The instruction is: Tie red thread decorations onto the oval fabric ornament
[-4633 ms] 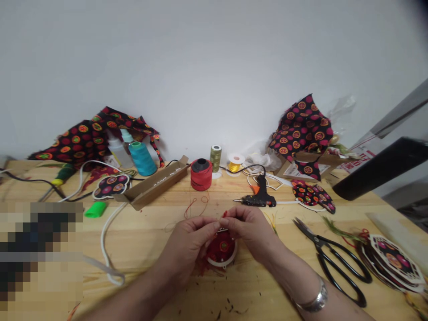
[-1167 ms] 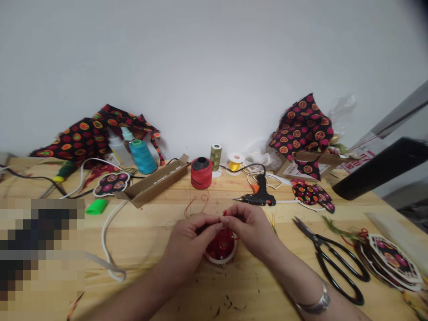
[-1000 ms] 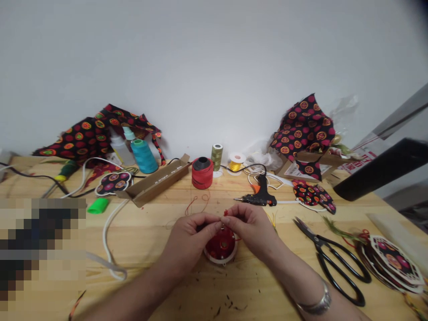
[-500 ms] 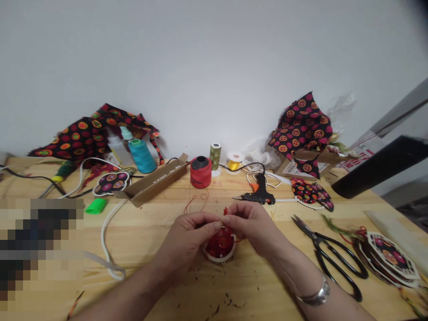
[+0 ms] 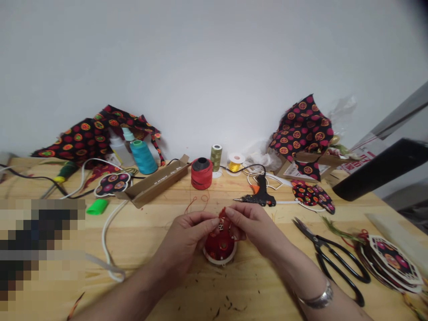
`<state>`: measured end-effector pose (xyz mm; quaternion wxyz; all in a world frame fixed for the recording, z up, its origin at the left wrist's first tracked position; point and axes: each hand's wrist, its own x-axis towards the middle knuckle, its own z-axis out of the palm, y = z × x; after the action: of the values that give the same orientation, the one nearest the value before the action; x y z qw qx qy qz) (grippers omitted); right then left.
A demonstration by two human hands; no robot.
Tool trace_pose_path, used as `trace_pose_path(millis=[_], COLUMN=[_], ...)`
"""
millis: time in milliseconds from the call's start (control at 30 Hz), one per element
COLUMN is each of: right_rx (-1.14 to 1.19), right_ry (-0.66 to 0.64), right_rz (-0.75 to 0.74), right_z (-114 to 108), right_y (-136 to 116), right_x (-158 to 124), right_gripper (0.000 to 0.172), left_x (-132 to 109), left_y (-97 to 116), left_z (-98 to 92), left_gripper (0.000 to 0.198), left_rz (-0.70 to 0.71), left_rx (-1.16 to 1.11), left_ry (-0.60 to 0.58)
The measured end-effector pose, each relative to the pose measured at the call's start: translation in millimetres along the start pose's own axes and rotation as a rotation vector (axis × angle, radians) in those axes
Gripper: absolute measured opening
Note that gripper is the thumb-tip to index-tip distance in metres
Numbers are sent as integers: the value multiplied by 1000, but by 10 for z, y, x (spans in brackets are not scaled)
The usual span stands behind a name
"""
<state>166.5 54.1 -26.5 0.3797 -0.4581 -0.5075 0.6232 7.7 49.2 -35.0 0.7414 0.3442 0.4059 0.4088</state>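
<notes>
At the near middle of the wooden table (image 5: 160,287), the round red piece (image 5: 217,248) is between and just below your hands; your right hand (image 5: 257,225) pinches red cord (image 5: 223,212) above it, thumb to finger. Your left hand (image 5: 185,236) curls at its top edge, can't tell what the fingertips grip. Scissors (image 5: 318,241) lie right of your right hand, glue gun (image 5: 259,197) and red spool (image 5: 201,179) beyond.
</notes>
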Motion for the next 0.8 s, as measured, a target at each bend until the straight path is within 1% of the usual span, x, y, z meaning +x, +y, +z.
trace_pose_path(millis=[100,200,333,433,500,567,667,733,800], right_rx=[-223,-434,-550,-656,-799,-983,-1302,-1485,-1591], right_ry=[15,85,204,242,213,159,64,-4,-63], right_rz=[-56,-116,-143,-257,-401,-589,-844,-934,-981], right_z=[-42,-65,-23,75,150,211,259,272,283], right_y=[13,9,-21,-14,23,85,188,230,234], right_x=[6,-7,-71,-145,-188,-213,-217,-214,-219], right_gripper=[33,26,23,22,18,14,15,17,18], left_x=[12,16,8,1,-1,1,15,29,43], left_y=[3,21,50,59,57,51,38,26,7], left_z=[-10,-6,10,19,17,7,-21,-43,-63], left_gripper=[7,7,6,6,8,9,9,8,8], left_rz=[11,21,39,57,49,7,-74,-109,-126], left_rx=[-7,1,7,25,5,-35,-104,-156,-197], left_ry=[54,112,173,200,175,142,119,108,105])
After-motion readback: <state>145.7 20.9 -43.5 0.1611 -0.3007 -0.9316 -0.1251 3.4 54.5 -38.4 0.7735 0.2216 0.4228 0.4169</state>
